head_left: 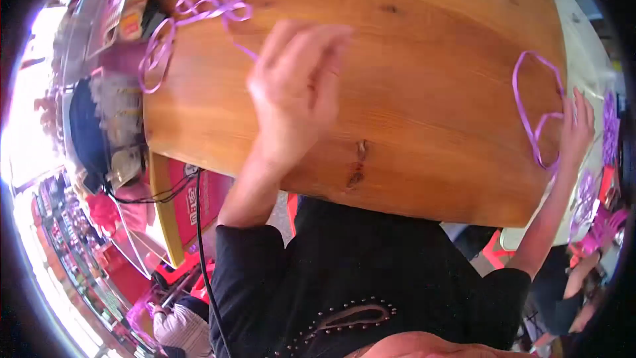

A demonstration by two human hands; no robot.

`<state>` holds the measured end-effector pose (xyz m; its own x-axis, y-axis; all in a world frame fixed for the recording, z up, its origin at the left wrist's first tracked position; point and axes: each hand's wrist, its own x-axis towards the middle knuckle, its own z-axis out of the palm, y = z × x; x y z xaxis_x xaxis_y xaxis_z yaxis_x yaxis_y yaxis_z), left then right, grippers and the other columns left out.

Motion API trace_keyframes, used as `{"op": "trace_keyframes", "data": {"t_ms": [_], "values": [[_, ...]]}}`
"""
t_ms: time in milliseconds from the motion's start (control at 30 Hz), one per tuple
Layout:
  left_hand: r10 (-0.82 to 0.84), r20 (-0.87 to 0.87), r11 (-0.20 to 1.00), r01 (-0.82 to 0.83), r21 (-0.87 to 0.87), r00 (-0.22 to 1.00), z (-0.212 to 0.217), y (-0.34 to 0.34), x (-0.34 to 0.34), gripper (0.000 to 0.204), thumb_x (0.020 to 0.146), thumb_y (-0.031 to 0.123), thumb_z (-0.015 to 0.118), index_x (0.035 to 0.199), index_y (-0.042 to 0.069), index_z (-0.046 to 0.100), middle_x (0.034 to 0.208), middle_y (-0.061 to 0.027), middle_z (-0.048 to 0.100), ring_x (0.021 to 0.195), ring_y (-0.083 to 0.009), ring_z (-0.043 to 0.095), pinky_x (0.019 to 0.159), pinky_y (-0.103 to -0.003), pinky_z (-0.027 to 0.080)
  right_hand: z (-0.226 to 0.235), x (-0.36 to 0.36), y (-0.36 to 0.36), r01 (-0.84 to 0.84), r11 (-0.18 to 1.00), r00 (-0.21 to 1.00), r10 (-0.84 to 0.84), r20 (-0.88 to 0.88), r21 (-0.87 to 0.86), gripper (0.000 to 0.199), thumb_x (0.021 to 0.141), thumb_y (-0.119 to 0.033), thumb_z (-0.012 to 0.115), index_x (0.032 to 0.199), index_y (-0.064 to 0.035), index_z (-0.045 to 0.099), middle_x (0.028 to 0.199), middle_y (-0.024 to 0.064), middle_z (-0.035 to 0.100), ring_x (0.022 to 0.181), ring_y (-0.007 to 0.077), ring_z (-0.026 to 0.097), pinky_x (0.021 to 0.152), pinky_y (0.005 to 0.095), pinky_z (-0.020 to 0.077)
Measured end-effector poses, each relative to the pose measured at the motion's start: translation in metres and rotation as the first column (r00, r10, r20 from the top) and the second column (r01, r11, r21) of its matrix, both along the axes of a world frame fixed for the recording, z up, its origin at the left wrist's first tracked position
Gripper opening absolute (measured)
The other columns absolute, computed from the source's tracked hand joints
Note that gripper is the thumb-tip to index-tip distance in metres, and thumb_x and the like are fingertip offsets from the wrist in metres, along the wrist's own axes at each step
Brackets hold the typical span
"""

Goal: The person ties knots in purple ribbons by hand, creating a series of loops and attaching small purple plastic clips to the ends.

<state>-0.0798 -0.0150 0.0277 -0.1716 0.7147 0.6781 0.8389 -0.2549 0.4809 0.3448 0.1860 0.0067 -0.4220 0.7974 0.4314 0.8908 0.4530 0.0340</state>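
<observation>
A thin purple ribbon (519, 96) makes a loose loop at the right edge of the wooden tabletop. My right hand (578, 126) is at that edge, with part of the ribbon running in between its fingers. Over the left half of the board, my left hand (295, 83) is raised, its fingers curled and blurred by motion. Any object inside it is hidden. At the far left lies another purple ribbon (228, 8), looped like a bow, and one strand of it runs toward my left hand. Whether they touch, I cannot tell.
The wooden tabletop (424, 132) fills the middle. Clear plastic packages (122, 106) and a dark blue item (86, 129) crowd its left side. A black cable (201, 225) hangs at the near left. Beyond the right edge are a white surface (576, 26) and more purple ribbon (610, 129).
</observation>
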Motion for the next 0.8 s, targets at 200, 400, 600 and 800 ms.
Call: {"op": "trace_keyframes", "data": {"t_ms": [200, 400, 600, 800], "values": [[0.390, -0.083, 0.918, -0.394, -0.036, 0.917, -0.009, -0.022, -0.102, 0.009, 0.077, 0.002, 0.063, 0.086, 0.001, 0.063, 0.079, -0.0112, 0.060, 0.066, -0.0222, 0.058, 0.058, -0.030, 0.047, 0.021, -0.116, -0.047, -0.254, 0.967, 0.964, 0.254, -0.085, 0.014, 0.024, 0.086, -0.011, 0.058, 0.108, -0.0041, 0.061, 0.108, 0.0110, 0.059, 0.103, 0.0270, 0.055, 0.090, 0.0351, 0.0406], [0.468, -0.253, 0.868, -0.495, -0.053, 0.847, -0.028, -0.019, -0.169, 0.015, 0.072, 0.003, 0.065, 0.087, 0.005, 0.064, 0.084, -0.0106, 0.057, 0.074, -0.0269, 0.057, 0.063, -0.036, 0.046, 0.025, -0.172, -0.085, -0.581, 0.810, 0.814, 0.579, -0.046, -0.082, 0.020, 0.075, -0.003, 0.066, 0.095, -0.0006, 0.062, 0.098, 0.0095, 0.059, 0.090, 0.0275, 0.055, 0.079, 0.0360, 0.0426], [0.312, -0.439, 0.918, -0.386, -0.089, 0.843, -0.039, -0.009, -0.182, 0.011, 0.071, 0.004, 0.063, 0.082, 0.005, 0.064, 0.087, -0.0092, 0.059, 0.084, -0.0301, 0.055, 0.071, -0.041, 0.045, 0.026, -0.173, -0.096, -0.627, 0.765, 0.778, 0.623, -0.076, -0.146, 0.020, 0.071, -0.001, 0.068, 0.090, 0.0007, 0.061, 0.090, 0.0091, 0.059, 0.080, 0.0255, 0.054, 0.071, 0.0358, 0.0416], [0.357, -0.333, 0.933, -0.349, 0.086, 0.873, -0.021, -0.010, -0.179, 0.010, 0.072, 0.003, 0.064, 0.082, 0.004, 0.063, 0.086, -0.0100, 0.060, 0.078, -0.0302, 0.055, 0.070, -0.039, 0.045, 0.038, -0.176, -0.106, -0.637, 0.758, 0.771, 0.629, -0.098, -0.141, 0.018, 0.071, 0.000, 0.068, 0.088, 0.0006, 0.062, 0.086, 0.0096, 0.059, 0.074, 0.0256, 0.054, 0.069, 0.0353, 0.0415]]}}
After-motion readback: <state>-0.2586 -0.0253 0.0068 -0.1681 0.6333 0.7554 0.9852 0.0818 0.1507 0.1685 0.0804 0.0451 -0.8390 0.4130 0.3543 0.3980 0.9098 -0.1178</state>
